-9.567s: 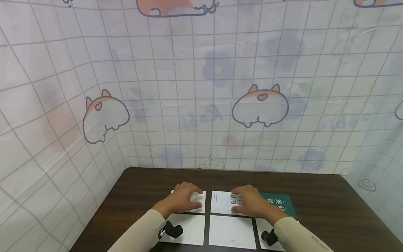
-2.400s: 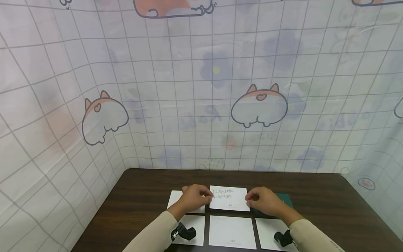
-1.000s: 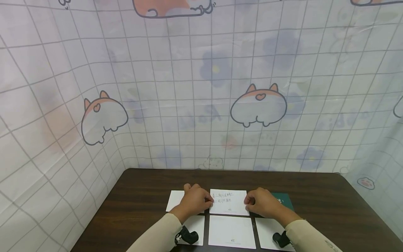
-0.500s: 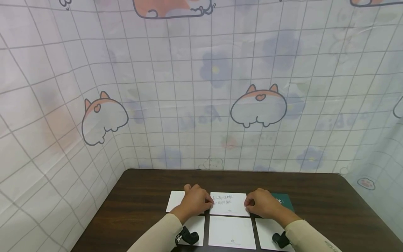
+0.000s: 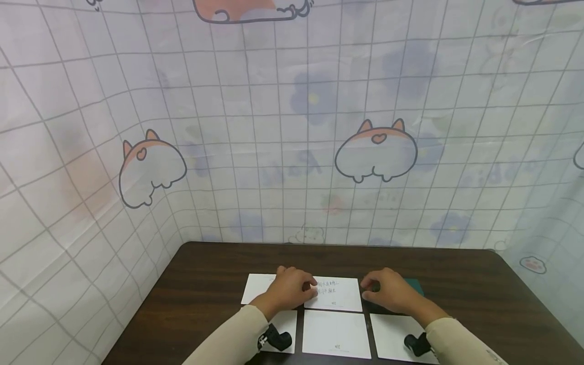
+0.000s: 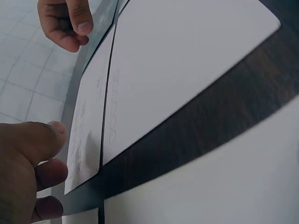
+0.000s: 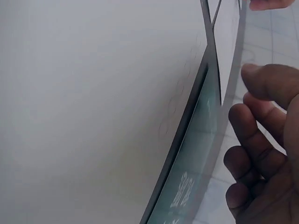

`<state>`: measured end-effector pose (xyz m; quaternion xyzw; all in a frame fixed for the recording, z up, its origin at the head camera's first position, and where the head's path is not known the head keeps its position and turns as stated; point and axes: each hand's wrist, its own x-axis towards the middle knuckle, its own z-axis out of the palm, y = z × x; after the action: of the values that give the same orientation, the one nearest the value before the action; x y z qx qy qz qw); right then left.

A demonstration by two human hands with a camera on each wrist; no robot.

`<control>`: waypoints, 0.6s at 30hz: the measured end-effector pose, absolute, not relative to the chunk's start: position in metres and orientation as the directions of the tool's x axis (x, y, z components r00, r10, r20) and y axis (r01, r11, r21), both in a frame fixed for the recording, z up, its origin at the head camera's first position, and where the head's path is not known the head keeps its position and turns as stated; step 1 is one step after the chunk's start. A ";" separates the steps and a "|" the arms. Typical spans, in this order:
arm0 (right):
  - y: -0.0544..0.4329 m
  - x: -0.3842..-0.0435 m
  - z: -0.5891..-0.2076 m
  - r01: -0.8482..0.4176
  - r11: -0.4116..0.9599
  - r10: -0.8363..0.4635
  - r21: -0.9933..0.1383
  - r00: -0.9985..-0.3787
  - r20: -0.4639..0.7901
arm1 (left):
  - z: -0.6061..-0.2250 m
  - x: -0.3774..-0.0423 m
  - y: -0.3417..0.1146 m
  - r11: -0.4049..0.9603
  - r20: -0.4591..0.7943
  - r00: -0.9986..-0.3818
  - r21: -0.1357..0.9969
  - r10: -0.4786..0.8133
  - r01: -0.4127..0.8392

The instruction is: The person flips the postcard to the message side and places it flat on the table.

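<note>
A white card with handwritten lines (image 5: pixel 335 295) lies flat in the middle of the back row. My left hand (image 5: pixel 292 288) hovers over its left edge, thumb and fingers loosely bent and a gap between them; in the left wrist view that hand (image 6: pixel 30 163) holds nothing. To the card's right, my right hand (image 5: pixel 391 291) is apart from it, above a dark green card (image 5: pixel 414 286) that it mostly hides. Loosely curled, empty fingers (image 7: pixel 245 161) show in the right wrist view. Another white card (image 5: pixel 256 288) lies at back left, partly behind my left hand.
Three white cards form the front row: a left one (image 5: pixel 286 324) partly under my forearm, a middle one (image 5: pixel 336 329) and a right one (image 5: pixel 388 334). They lie on a dark wooden table (image 5: pixel 219 263). A patterned curtain (image 5: pixel 274 203) hangs behind its far edge.
The back middle card, earlier showing large dark print, now shows its handwritten side. Both hands held it raised, lowered it flat, then let go; the right hand has moved off to the right.
</note>
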<state>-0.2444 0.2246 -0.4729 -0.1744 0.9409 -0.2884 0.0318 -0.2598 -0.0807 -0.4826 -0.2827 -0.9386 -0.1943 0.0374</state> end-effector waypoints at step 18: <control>0.256 -0.243 -0.472 -0.362 0.740 -0.394 -0.567 -0.916 0.071 | -0.480 -0.254 -0.051 0.742 0.175 -0.807 0.321 0.564 0.589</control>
<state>-0.2435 0.2564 -0.4722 -0.2029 0.9322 -0.2984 0.0268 -0.2538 -0.0510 -0.4800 -0.3091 -0.9327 -0.1829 0.0331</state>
